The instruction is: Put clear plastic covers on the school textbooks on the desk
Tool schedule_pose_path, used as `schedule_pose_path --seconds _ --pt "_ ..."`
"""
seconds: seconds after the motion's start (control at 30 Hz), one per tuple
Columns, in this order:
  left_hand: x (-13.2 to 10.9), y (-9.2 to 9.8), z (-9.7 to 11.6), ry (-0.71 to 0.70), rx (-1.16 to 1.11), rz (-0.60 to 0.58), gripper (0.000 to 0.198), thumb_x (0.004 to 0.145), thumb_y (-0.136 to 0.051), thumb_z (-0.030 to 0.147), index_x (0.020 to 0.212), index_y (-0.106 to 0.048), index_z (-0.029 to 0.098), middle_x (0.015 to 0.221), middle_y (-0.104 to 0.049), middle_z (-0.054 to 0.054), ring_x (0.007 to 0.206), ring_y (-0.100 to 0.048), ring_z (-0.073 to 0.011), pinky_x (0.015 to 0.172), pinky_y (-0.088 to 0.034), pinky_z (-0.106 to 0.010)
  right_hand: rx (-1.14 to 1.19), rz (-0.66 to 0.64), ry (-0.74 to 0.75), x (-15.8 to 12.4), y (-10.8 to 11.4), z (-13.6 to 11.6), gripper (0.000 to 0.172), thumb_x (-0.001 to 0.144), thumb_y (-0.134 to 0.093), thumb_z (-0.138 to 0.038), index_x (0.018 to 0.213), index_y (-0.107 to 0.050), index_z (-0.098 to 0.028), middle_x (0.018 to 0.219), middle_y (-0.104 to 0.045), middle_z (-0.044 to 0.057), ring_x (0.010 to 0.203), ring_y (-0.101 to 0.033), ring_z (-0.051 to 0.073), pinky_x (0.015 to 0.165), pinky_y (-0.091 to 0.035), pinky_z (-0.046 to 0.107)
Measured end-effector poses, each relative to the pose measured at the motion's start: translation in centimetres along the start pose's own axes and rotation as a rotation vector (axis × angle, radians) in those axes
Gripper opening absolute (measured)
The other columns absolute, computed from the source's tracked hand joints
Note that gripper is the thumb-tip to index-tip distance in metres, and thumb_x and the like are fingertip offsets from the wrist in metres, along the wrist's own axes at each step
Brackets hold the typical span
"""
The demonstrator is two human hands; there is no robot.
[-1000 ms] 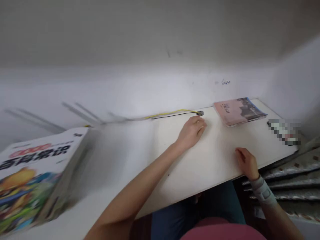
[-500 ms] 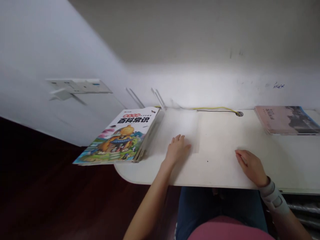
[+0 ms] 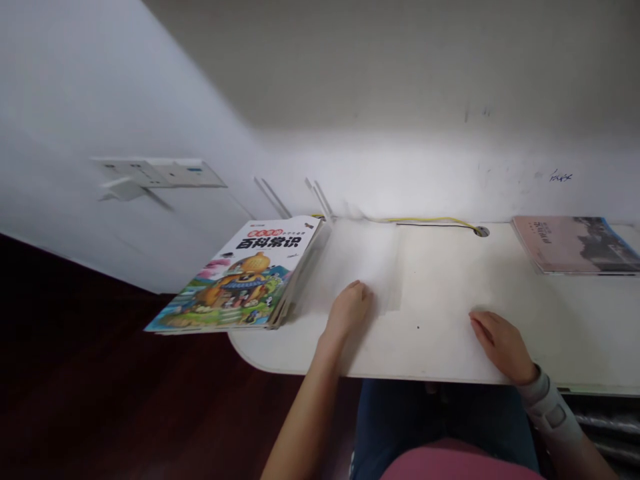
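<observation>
A white desk with a rounded left corner [image 3: 435, 287] is seen from above, set against a white wall [image 3: 400, 180]. Near its left end, a thin, translucent, seemingly plastic rectangular sheet [image 3: 367, 260] is laid flat, just to the right of a stack of colourful picture booklets [image 3: 245, 273]. The top cover of that stack is printed with a yellow gourd-shaped house, green ground and large black Chinese characters; its lower left part is extended past the desk's edge.

The person's bare left hand [image 3: 349, 307] is placed over the lower part of the sheet. Its fingers are curled inward, and whether the sheet is pinched by them cannot be told, as the fingertips are hidden. The bare right hand [image 3: 503, 343] is held at the front of the desk, well apart from the left, its fingers loosely bent and released. A pale grey wrist wrap [image 3: 545, 400] is worn on the right wrist.

At the far right, a pile of pink-covered booklets with a dark grey mountain picture [image 3: 575, 245] is laid on the desk. Along the wall, a thin yellow cable [image 3: 425, 220] and a thin black cable [image 3: 430, 225] are run to a round hole [image 3: 481, 231]. On the left wall, a white socket panel [image 3: 180, 175] is mounted, with a white plug [image 3: 121, 189] inserted.
</observation>
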State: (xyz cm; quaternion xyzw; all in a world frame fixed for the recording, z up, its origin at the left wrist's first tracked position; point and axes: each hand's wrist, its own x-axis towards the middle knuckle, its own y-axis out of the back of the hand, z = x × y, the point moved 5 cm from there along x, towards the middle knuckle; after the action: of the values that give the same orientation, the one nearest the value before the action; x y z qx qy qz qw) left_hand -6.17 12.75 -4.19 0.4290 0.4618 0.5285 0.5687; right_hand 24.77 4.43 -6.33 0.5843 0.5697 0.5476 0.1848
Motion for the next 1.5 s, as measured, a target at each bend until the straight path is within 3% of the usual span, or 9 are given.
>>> schedule_pose_path --seconds 0.17,0.27,0.43,0.53,0.7,0.87,1.13,1.33,1.5 --pt "-0.5 2.3 -0.1 0.152 0.09 0.043 0.034 0.09 -0.03 0.025 0.082 -0.061 0.015 0.086 -0.068 -0.016 0.083 -0.065 -0.0258 0.068 -0.043 -0.032 0.054 0.014 -0.019 0.1 -0.2 -0.1 0.025 0.092 -0.041 -0.029 0.102 -0.062 -0.021 0.097 -0.069 0.008 0.089 -0.066 0.023 0.079 -0.054 0.04" --pt "-1.7 4.0 2.6 0.149 0.047 0.126 0.033 0.092 -0.028 0.029 0.094 -0.058 0.015 0.08 -0.068 -0.014 0.076 -0.066 -0.0266 0.065 -0.043 -0.033 0.164 0.053 -0.045 0.8 -0.2 -2.3 0.032 0.089 -0.045 -0.03 0.118 -0.055 -0.021 0.109 -0.065 0.011 0.102 -0.062 0.025 0.087 -0.052 0.043" --pt "-5.4 6.9 11.7 -0.273 -0.442 0.226 0.024 0.094 -0.032 0.032 0.095 -0.052 0.02 0.066 -0.064 -0.001 0.059 -0.063 -0.0156 0.06 -0.044 -0.025 0.386 0.156 -0.101 2.5 -0.4 -7.9 0.087 0.079 -0.061 -0.038 0.146 -0.01 -0.019 0.144 -0.033 0.018 0.13 -0.038 0.031 0.101 -0.041 0.051" --pt "-8.2 8.8 14.4 -0.464 -0.652 0.339 0.02 0.094 -0.034 0.032 0.094 -0.052 0.021 0.067 -0.063 0.002 0.054 -0.061 -0.0115 0.056 -0.044 -0.022 0.41 0.279 -0.147 3.1 0.2 -8.3 0.084 0.081 -0.057 -0.034 0.146 -0.005 -0.02 0.146 -0.027 0.018 0.132 -0.033 0.031 0.102 -0.038 0.053" --pt "-11.3 10.2 12.6 -0.614 -0.871 0.606 0.015 0.093 -0.04 0.027 0.092 -0.053 0.021 0.05 -0.053 0.007 0.04 -0.052 -0.0064 0.046 -0.042 -0.018 0.135 0.533 -0.162 2.9 4.0 -3.7 0.056 0.089 -0.04 -0.023 0.142 -0.025 -0.02 0.14 -0.039 0.016 0.131 -0.036 0.029 0.103 -0.035 0.054" --pt "-10.3 7.8 6.0 -0.191 -0.988 0.87 0.02 0.092 -0.043 0.036 0.086 -0.051 0.019 0.043 -0.039 0.011 0.03 -0.036 -0.0048 0.034 -0.029 -0.017 -0.204 0.626 -0.165 1.5 8.8 1.8 0.039 0.092 -0.035 -0.021 0.127 -0.051 -0.021 0.125 -0.057 0.014 0.125 -0.046 0.029 0.103 -0.032 0.056" --pt "-8.1 0.9 -0.1 0.269 -0.517 0.488 0.029 0.089 -0.039 0.038 0.1 -0.057 0.019 0.056 -0.056 0.002 0.053 -0.057 -0.0145 0.057 -0.043 -0.024 -0.451 0.529 -0.07 -4.1 10.2 4.9 0.034 0.087 -0.045 -0.018 0.117 -0.059 -0.027 0.117 -0.065 0.007 0.118 -0.053 0.026 0.105 -0.029 0.053" --pt "-7.5 -1.9 -0.3 0.325 -0.127 0.126 0.045 0.092 -0.029 0.04 0.131 -0.044 0.023 0.092 -0.071 -0.009 0.072 -0.066 -0.0244 0.059 -0.041 -0.03 -0.409 0.062 -0.038 -5.8 5.5 6.5 0.036 0.085 -0.044 -0.014 0.115 -0.061 -0.025 0.123 -0.062 0.008 0.118 -0.052 0.026 0.103 -0.032 0.053" --pt "-7.5 -2.2 -0.3 0.313 0.02 0.001 0.048 0.093 -0.023 0.041 0.132 -0.047 0.026 0.086 -0.071 -0.013 0.075 -0.067 -0.0298 0.06 -0.041 -0.034 -0.369 -0.061 -0.015 -6.7 4.0 7.0 0.032 0.088 -0.045 -0.024 0.116 -0.061 -0.02 0.124 -0.06 0.012 0.114 -0.055 0.026 0.096 -0.042 0.046"
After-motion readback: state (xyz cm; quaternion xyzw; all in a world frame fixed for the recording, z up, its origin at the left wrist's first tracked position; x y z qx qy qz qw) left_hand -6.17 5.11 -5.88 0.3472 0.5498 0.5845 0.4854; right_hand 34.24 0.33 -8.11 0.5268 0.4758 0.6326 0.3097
